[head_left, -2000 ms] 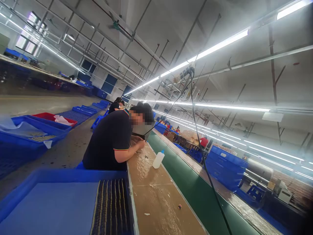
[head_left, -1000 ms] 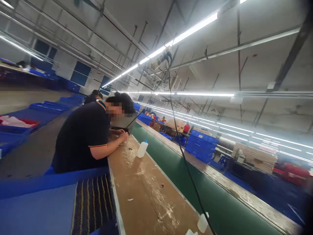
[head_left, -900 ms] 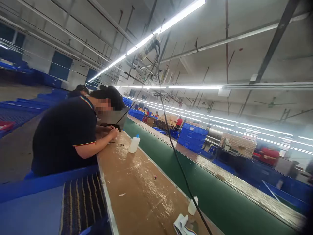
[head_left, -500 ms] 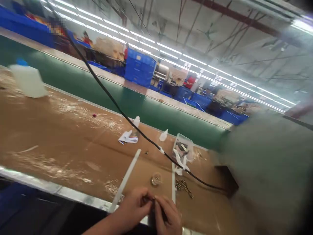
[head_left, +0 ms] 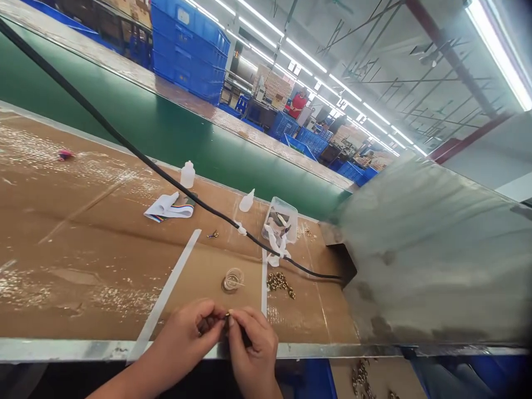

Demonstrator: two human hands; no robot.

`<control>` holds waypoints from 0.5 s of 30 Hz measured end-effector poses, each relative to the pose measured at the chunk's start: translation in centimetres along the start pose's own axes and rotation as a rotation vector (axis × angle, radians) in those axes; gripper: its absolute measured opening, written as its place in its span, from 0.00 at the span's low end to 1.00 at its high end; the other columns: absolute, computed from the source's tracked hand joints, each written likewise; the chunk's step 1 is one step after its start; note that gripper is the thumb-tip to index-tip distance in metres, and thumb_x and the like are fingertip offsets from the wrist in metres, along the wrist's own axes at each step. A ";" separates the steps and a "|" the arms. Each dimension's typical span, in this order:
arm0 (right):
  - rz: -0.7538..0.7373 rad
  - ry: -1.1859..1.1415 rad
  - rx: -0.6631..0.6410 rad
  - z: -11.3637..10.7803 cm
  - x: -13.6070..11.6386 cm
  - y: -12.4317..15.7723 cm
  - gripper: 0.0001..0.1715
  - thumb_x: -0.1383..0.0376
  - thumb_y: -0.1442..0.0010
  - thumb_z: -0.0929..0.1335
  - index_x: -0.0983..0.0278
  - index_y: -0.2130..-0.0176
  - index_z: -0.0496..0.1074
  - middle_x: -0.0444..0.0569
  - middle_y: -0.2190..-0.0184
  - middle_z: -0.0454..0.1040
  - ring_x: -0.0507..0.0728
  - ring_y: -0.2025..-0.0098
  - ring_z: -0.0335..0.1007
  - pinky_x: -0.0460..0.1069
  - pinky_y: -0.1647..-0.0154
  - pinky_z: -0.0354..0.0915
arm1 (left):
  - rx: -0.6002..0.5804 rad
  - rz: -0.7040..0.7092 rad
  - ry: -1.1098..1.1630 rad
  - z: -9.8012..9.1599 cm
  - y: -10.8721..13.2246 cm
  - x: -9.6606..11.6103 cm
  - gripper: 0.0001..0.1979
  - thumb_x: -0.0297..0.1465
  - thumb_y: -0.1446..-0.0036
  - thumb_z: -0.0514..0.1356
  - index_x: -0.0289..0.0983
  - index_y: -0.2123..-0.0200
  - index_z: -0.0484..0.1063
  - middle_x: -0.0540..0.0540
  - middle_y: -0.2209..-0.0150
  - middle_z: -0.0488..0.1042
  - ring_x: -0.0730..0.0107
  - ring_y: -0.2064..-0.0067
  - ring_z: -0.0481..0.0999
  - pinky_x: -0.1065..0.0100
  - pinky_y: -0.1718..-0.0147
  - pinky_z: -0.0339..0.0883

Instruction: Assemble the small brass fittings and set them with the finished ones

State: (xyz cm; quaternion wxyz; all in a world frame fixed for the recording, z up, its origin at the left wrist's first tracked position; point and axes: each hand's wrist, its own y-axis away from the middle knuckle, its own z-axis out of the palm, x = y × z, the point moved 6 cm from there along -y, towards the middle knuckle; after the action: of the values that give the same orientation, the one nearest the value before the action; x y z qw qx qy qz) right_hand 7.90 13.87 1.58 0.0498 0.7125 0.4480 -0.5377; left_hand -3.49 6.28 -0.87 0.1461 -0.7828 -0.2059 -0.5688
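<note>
The small metal part sits right at the near edge of the worktop, pinched where the two hands meet. As far as I can make out its long axis runs left to right, so each end points into one hand; it is too small to tell more. My left hand closes on it from the left with narrow fingers, and my right hand meets it from the right, fingers just as tightly drawn in, so neither hand is the nearer. Just beyond the fingertips stands a small clear dish, and to its right lies a heap of brass pieces, nearer the right hand. A black cable crosses behind them towards the grey machine housing, past a clear plastic box.
</note>
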 end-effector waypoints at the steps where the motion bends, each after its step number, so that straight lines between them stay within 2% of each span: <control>1: 0.009 -0.003 0.009 -0.1 0.0 0.0 0.12 0.71 0.36 0.65 0.61 0.60 0.77 0.50 0.69 0.76 0.55 0.67 0.73 0.48 0.67 0.68 | -0.006 -0.003 0.008 0.0 0.0 -0.1 0.07 0.32 0.44 0.58 0.38 0.72 0.74 0.47 0.73 0.77 0.64 0.70 0.76 0.69 0.70 0.68; 7: 0.066 -0.078 0.038 -0.4 0.1 -0.1 0.14 0.71 0.38 0.66 0.57 0.57 0.78 0.48 0.66 0.78 0.55 0.63 0.75 0.47 0.63 0.70 | -0.083 -0.098 0.281 0.3 -0.1 -0.8 0.09 0.35 0.40 0.58 0.37 0.65 0.74 0.45 0.67 0.78 0.62 0.65 0.77 0.66 0.65 0.71; 12: 0.096 -0.108 0.077 -0.4 0.1 0.0 0.18 0.72 0.39 0.68 0.55 0.52 0.76 0.47 0.62 0.78 0.53 0.64 0.74 0.46 0.64 0.70 | -0.210 -0.213 0.508 0.5 -0.4 -0.7 0.15 0.43 0.42 0.61 0.35 0.64 0.72 0.50 0.73 0.72 0.71 0.73 0.69 0.70 0.72 0.66; 15: 0.132 -0.125 0.068 -0.3 0.2 -0.1 0.16 0.70 0.39 0.68 0.55 0.54 0.76 0.47 0.65 0.76 0.53 0.67 0.73 0.45 0.67 0.69 | -0.302 -0.283 0.595 0.9 -0.5 -0.5 0.20 0.48 0.46 0.63 0.35 0.66 0.71 0.53 0.75 0.70 0.75 0.75 0.67 0.72 0.74 0.63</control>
State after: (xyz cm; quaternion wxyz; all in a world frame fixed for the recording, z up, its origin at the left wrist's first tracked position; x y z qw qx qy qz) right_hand 8.05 14.24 1.62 0.0889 0.7069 0.3775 -0.5915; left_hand -3.15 7.00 -1.63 0.0022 -0.5593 -0.1744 -0.8104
